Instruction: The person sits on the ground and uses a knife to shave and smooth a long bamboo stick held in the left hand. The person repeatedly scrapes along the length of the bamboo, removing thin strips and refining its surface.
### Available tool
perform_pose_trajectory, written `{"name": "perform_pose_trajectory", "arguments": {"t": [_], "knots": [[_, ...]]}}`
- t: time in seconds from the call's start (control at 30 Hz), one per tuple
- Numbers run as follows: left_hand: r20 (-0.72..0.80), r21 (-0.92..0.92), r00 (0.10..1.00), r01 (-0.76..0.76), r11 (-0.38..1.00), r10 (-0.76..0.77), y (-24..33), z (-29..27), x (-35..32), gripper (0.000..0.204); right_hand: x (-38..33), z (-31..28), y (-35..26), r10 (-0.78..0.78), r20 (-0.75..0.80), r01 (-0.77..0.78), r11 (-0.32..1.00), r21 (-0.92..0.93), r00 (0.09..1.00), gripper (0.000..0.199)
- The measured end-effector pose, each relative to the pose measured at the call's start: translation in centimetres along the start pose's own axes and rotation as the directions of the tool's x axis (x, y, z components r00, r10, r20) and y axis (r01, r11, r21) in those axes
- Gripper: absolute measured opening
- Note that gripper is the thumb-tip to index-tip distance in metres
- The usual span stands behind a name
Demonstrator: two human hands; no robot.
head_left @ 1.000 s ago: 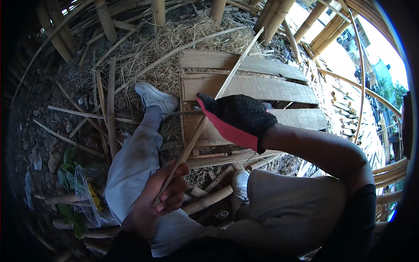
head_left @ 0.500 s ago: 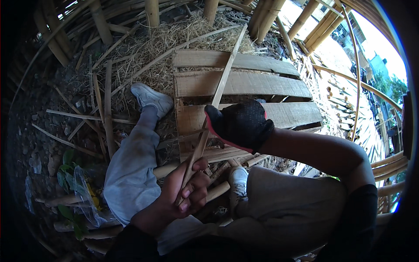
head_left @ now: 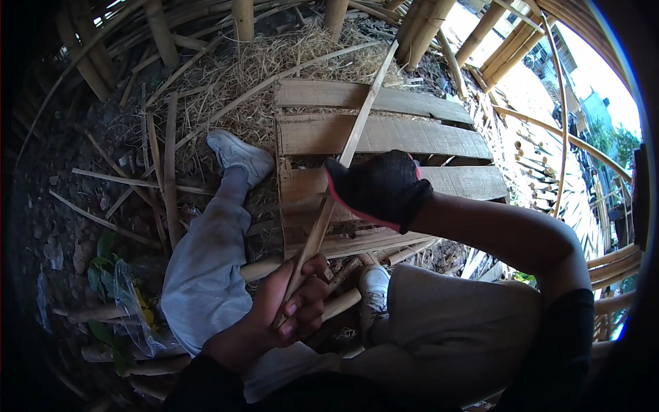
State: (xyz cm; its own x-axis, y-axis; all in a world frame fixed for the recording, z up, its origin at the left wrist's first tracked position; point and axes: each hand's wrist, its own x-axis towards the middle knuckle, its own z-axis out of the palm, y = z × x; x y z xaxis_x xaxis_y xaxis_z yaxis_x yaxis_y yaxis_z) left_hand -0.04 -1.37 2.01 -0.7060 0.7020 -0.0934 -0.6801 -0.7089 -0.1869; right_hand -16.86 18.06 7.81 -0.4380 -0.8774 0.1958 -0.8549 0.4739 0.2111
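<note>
A long, flat bamboo strip slants from my lap up over a wooden slatted pallet. Its near end is in my bare left hand, fingers curled round it. Farther up, my right hand, in a black glove with red edging, is closed at the strip, its thumb on the strip's left side. A thin dark blade-like piece sticks out to the left below the glove; its handle, if any, is hidden. The pallet lies in front of me, between and beyond my feet.
Loose bamboo strips lie on the ground at left, near dry shavings. Bamboo posts stand at the back. A clear plastic bag and green leaves are at lower left. Cut bamboo poles lie at right.
The strip's far end has shifted slightly right. My gloved right hand has tilted a little, and the thin dark piece beside it lies more level. My left hand keeps its grip.
</note>
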Motion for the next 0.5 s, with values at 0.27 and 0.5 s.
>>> {"name": "perform_pose_trajectory", "arguments": {"t": [0.27, 0.5], "knots": [[-0.098, 0.128, 0.995, 0.049, 0.991, -0.036, 0.2, 1.2, -1.0, 0.031, 0.1, -1.7, 0.0, 0.07, 0.216, -0.057, 0.996, -0.062, 0.974, 0.039], [-0.047, 0.027, 0.997, 0.059, 0.998, -0.057, 0.4, 0.5, -0.9, 0.034, -0.8, -1.2, -0.4, 0.091, 0.023, -0.092, 0.996, 0.02, 0.996, 0.028]]}}
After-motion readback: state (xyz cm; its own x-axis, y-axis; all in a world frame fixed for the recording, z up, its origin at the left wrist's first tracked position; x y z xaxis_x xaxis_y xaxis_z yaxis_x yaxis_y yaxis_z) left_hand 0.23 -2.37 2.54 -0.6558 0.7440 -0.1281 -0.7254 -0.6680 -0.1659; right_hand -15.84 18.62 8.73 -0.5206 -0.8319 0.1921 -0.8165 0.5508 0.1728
